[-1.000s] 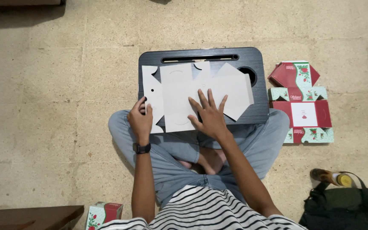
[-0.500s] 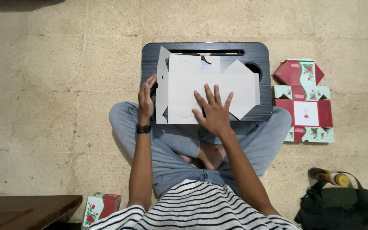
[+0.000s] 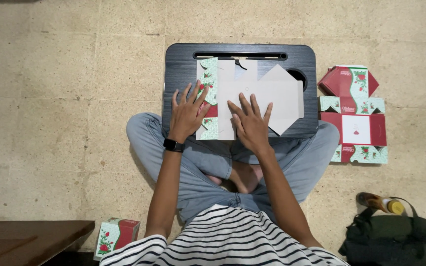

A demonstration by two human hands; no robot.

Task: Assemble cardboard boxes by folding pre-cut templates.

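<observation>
A flat cardboard box blank (image 3: pixel 267 93) lies grey side up on a black lap tray (image 3: pixel 183 69) across my crossed legs. Its left flap (image 3: pixel 208 79) is folded over, showing a green and red flower print. My left hand (image 3: pixel 188 112) presses flat on that folded flap, fingers spread. My right hand (image 3: pixel 250 123) lies flat on the grey middle panel, fingers spread. Neither hand grips anything.
A stack of unfolded printed box blanks (image 3: pixel 353 116) lies on the stone floor right of the tray. A folded box (image 3: pixel 117 235) stands at my lower left beside a dark wooden edge (image 3: pixel 25 239). A dark bag (image 3: pixel 390 239) with a bottle (image 3: pixel 380 203) sits lower right.
The left flap stood upright half a second ago; it now lies folded over onto the blank, printed side up, with my left hand on top. My right hand stayed on the panel.
</observation>
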